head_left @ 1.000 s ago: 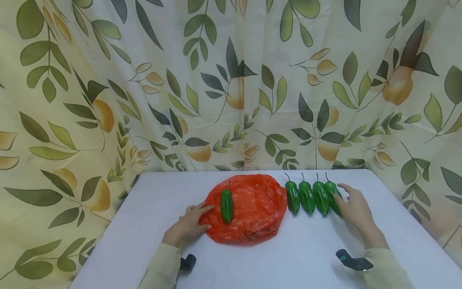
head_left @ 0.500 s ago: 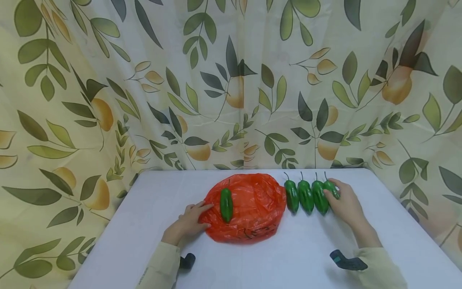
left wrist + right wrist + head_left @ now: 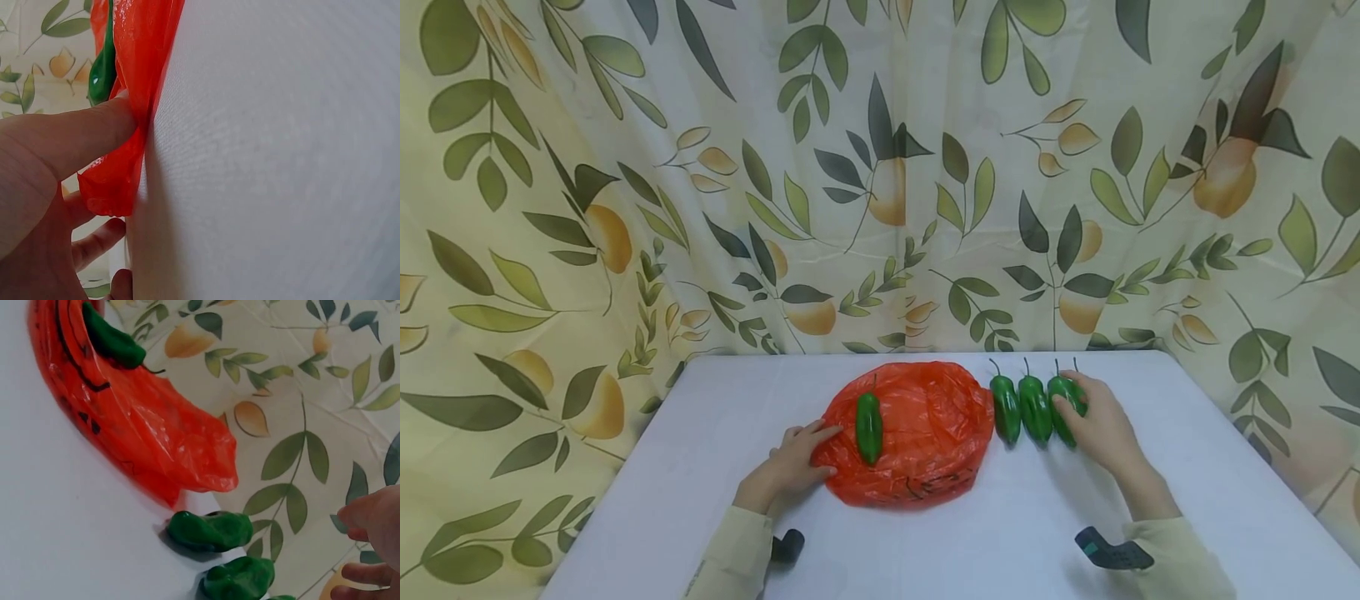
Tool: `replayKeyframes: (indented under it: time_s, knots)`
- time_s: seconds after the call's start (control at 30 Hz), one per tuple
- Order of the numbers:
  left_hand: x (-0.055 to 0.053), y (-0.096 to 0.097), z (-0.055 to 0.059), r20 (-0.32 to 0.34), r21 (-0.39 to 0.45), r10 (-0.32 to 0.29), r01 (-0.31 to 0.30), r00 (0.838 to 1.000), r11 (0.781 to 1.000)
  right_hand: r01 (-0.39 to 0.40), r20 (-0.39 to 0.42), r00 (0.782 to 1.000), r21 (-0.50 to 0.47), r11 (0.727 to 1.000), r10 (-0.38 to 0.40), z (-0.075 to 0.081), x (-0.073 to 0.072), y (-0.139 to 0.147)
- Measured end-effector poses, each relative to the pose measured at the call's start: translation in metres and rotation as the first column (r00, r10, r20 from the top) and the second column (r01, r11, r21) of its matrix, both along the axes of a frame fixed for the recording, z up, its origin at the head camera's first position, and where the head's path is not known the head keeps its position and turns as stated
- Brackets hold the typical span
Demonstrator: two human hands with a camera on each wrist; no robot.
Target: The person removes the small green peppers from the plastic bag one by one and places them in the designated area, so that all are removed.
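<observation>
An orange-red plastic bag (image 3: 936, 433) lies spread flat on the white table, with one green chili pepper (image 3: 869, 429) on its left part. At the bag's left edge my left hand (image 3: 793, 461) rests with thumb and forefinger spread; the left wrist view shows the thumb (image 3: 94, 134) touching the plastic. Right of the bag, several green peppers (image 3: 1005, 408) stand side by side in a row, stems pointing away. My right hand (image 3: 1101, 421) is over the row's right end, fingers loose, hiding all but the stem of the last pepper. In the right wrist view its fingers (image 3: 375, 519) hold nothing.
A white table (image 3: 970, 550) spans the work area, its far edge against a curtain (image 3: 880, 167) printed with leaves and fruit. A dark wrist camera (image 3: 1112, 552) sits by the right sleeve, another dark device (image 3: 787, 547) by the left.
My right hand has moved left along the row, from beside the rightmost pepper to over it and its neighbour. The left hand and the bag have stayed in place.
</observation>
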State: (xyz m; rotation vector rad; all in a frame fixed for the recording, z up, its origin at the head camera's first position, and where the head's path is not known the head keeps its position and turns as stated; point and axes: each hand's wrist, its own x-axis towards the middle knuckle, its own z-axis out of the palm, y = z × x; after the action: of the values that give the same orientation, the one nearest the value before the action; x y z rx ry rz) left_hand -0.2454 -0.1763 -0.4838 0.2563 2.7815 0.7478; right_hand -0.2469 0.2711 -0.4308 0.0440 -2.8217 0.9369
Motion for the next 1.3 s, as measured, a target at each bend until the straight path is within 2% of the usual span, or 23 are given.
replayKeyframes:
  time_s: [0.4,0.87,1.3]
  knots:
    - [0.001,0.0,0.0,-0.01,-0.002,-0.006,0.006,1.0,1.0,-0.039,-0.034,0.999,0.038,0.999,0.04,0.0,0.005,-0.022]
    - [0.0,-0.001,-0.003,0.003,-0.001,0.004,-0.004,1.0,1.0,-0.131,-0.062,0.989,0.041,0.991,0.133,-0.007,0.013,-0.056]
    - [-0.002,-0.001,-0.001,0.006,0.001,0.0,0.0,1.0,1.0,-0.221,-0.141,0.964,0.035,0.975,0.223,-0.011,0.027,-0.094]
